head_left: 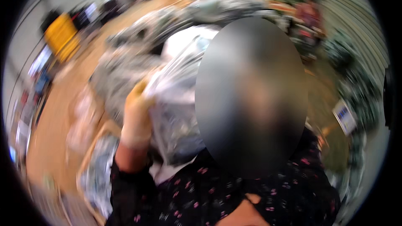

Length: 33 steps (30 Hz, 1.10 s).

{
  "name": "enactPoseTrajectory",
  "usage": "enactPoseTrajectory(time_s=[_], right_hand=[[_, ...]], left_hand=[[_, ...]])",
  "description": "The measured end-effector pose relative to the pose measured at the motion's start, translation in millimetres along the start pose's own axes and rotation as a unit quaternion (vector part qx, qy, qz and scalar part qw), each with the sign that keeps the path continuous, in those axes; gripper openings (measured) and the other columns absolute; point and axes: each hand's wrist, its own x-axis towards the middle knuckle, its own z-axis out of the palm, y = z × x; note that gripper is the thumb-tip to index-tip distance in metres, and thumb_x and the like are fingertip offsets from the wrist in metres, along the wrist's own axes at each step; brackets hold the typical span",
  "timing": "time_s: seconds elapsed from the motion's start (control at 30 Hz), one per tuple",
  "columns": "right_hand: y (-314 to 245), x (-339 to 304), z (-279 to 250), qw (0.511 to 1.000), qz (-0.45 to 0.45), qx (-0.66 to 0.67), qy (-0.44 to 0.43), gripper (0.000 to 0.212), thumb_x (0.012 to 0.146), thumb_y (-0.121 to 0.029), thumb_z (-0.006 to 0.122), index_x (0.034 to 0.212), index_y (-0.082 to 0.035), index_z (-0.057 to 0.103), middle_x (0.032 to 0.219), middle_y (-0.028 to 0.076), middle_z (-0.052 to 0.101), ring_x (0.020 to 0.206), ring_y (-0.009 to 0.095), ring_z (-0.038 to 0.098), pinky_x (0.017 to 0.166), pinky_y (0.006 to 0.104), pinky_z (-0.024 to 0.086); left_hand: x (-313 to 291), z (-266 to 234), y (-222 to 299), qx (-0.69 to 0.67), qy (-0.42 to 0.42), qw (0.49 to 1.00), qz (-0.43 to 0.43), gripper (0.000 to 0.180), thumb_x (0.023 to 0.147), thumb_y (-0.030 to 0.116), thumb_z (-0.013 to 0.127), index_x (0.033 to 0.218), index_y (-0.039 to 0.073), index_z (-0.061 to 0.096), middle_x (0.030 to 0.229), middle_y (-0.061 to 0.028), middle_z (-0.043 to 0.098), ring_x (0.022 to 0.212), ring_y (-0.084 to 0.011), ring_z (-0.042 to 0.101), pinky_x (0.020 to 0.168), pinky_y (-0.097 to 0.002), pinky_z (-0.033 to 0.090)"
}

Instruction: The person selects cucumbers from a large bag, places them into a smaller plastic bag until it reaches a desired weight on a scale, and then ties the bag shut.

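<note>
Neither of my hands shows in the head view. Very close in front, a person in a black sleeve and top with small pink and white flecks [226,201] faces me. That person's raised hand [138,111], in a pale, yellowish glove, grips the edge of a clear plastic bag [178,117]. Dark, greyish contents show through the bag's lower part, too blurred to name. The person's other hand is out of sight.
Behind lie large heaps of grey plastic-wrapped bundles [121,71]. A box of clear-wrapped items [100,173] stands at lower left. Further off is a yellow crate-like stack [63,37]. Dark green wrapped bundles [356,88] line the right wall, near a white sign [345,117].
</note>
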Motion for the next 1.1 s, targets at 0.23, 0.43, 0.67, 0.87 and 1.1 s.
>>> enactPoseTrajectory(time_s=[0.23, 0.43, 0.67, 0.87, 1.1], right_hand=[[26, -13, -24, 0.995, 0.08, 0.017, -0.062, 0.061, 0.095, -0.05, 0.036, 0.135, -0.004, 0.039, 0.132, 0.011, 0.047, 0.106, 0.017, 0.051, 0.089, 0.0297, 0.041], [14, 20, -86, 0.991, 0.114, -0.042, 0.052, 0.058, 0.093, -0.049, 0.041, 0.133, -0.008, 0.043, 0.124, 0.005, 0.053, 0.096, 0.013, 0.052, 0.086, 0.0274, 0.042], [-7, 29, -223, 0.997, 0.067, 0.037, 0.027, 0.05, 0.096, -0.038, 0.04, 0.136, -0.008, 0.039, 0.127, 0.0, 0.053, 0.103, 0.006, 0.053, 0.091, 0.022, 0.041], [12, 34, -252, 0.987, 0.045, 0.086, 0.127, 0.048, 0.096, -0.037, 0.041, 0.134, -0.007, 0.042, 0.129, 0.0, 0.051, 0.109, 0.006, 0.05, 0.092, 0.0211, 0.039], [8, 18, -262, 0.986, 0.064, 0.046, 0.149, 0.046, 0.095, -0.038, 0.044, 0.131, -0.009, 0.047, 0.122, -0.002, 0.055, 0.1, 0.005, 0.052, 0.087, 0.0201, 0.04]], left_hand=[[-103, -92, 40, 0.196, 0.208, 0.958, 0.038, 0.033, 0.074, 0.009, 0.05, 0.105, -0.001, 0.056, 0.079, 0.0001, 0.057, 0.07, -0.0079, 0.05, 0.064, -0.0203, 0.04], [-146, -183, 47, 0.169, 0.419, 0.889, 0.073, 0.015, 0.071, 0.002, 0.053, 0.085, 0.002, 0.058, 0.067, 0.0008, 0.052, 0.056, -0.0074, 0.045, 0.053, -0.0186, 0.036], [-203, -251, 72, 0.248, 0.563, 0.781, 0.103, 0.01, 0.065, -0.004, 0.049, 0.07, 0.003, 0.054, 0.063, -0.0008, 0.048, 0.057, -0.0108, 0.043, 0.052, -0.0235, 0.035], [-236, -285, 93, 0.112, 0.675, 0.719, 0.125, 0.008, 0.071, -0.002, 0.049, 0.065, 0.003, 0.05, 0.066, -0.0041, 0.048, 0.059, -0.0149, 0.046, 0.056, -0.0283, 0.041], [-249, -315, 100, 0.033, 0.686, 0.715, 0.133, 0.007, 0.072, -0.003, 0.05, 0.076, 0.001, 0.055, 0.073, -0.0051, 0.052, 0.063, -0.0176, 0.052, 0.062, -0.0284, 0.046]])
